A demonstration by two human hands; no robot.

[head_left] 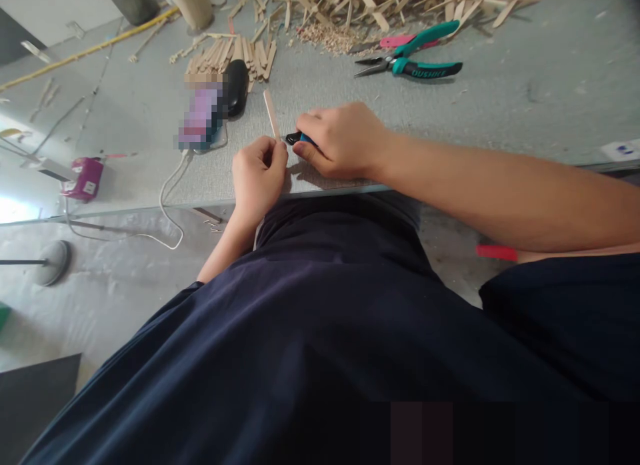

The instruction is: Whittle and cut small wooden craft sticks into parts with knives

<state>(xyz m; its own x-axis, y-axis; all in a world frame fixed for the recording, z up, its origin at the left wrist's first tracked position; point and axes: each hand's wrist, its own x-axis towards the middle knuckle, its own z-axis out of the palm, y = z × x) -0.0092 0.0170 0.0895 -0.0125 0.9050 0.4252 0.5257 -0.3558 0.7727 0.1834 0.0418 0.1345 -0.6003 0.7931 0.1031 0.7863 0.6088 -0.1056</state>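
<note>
My left hand (259,175) is closed around the lower end of a flat wooden stick (271,113), which points up and away over the grey table (500,111). Right beside it, my right hand (340,141) is closed on a small tool with a black tip and blue body (297,138). The tool's tip sits close to the stick, just above my left fingers. Both hands rest near the table's front edge.
Teal-handled pliers (415,59) lie at the back right, next to a pink-handled tool (397,41). A heap of wooden sticks and shavings (380,8) fills the far edge. A stack of sticks (233,55), a black object (236,86) and a cabled device stand left.
</note>
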